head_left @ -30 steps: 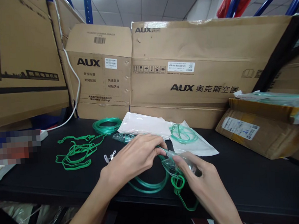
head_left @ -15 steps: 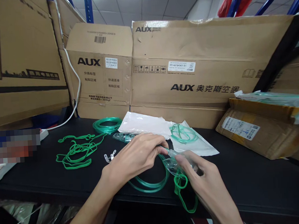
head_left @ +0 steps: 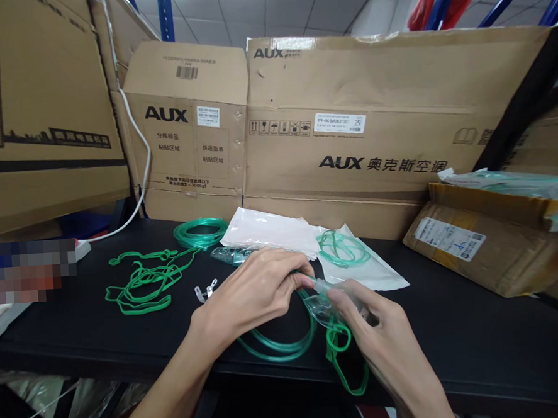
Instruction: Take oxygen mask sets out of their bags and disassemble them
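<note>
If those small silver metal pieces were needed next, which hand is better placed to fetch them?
Probably the left hand: its wrist is beside the metal pieces, while the right hand is farther off, holding the clear plastic mask. The left seems busy too, pinching a translucent green plastic tube.

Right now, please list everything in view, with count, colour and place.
Tubing coils: three, green, back left, front centre, back centre
Straps: several, green, left and front
Plastic pieces: two, clear, centre
Metal clips: count unclear, silver, left
Packets: two, white, back centre
Cartons: several, brown, back and sides
Plastic bags: count unclear, clear, right
Cable: one, white, back left
Blurred item: one, multicoloured, left edge
Posts: several, blue, top
Sheet: one, red, top right
Table: one, black, lower half
Left hand: one, bare, grip on tubing
Right hand: one, bare, grip on plastic piece
</note>
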